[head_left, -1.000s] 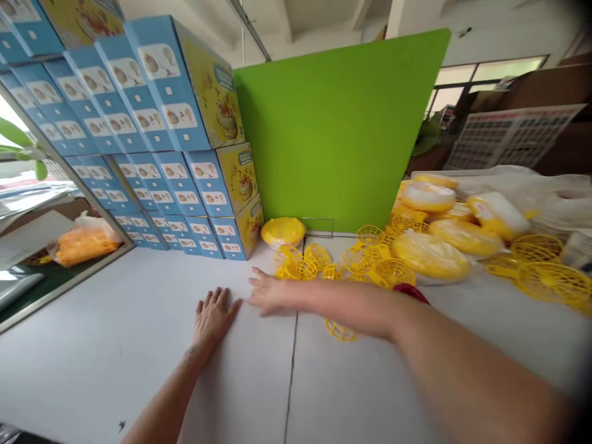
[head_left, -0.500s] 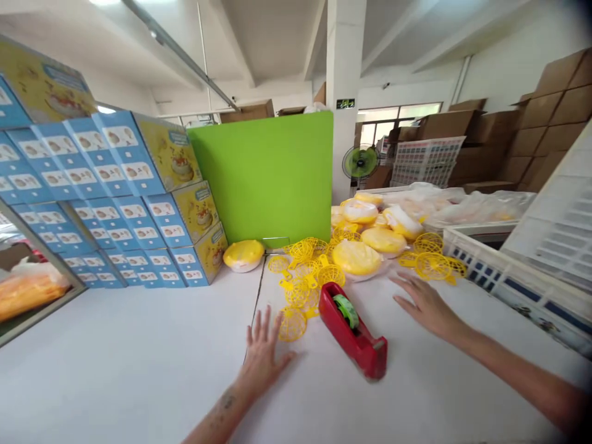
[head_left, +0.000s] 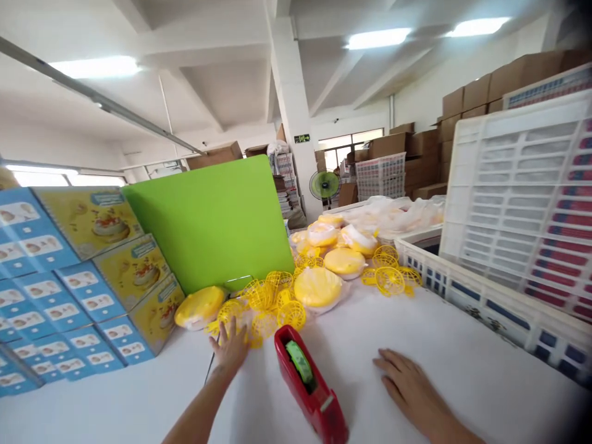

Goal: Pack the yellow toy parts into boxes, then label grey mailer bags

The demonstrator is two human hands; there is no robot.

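Note:
My left hand point(head_left: 230, 350) is spread with its fingers apart at the near edge of a pile of yellow plastic lattice pieces point(head_left: 261, 297), nothing held in it. My right hand point(head_left: 407, 383) is over the white table on the right, fingers extended and somewhat apart, holding nothing. Between the hands lies a red tape dispenser point(head_left: 311, 394) with a roll of green tape point(head_left: 300, 362). Behind it sit several yellow-and-white round items in clear plastic point(head_left: 318, 287), and another one point(head_left: 201, 307) lies left of the lattice pieces.
Blue and yellow boxes point(head_left: 69, 296) are stacked on the left. A green panel point(head_left: 213, 222) stands behind the lattice pieces. A white plastic crate point(head_left: 481, 308) borders the table point(head_left: 370, 327) on the right, with a tall white crate point(head_left: 509, 197) beyond.
The view has turned right and tilted up. My left hand has come to the edge of the lattice pieces, and my right hand is lower and farther from the wrapped items.

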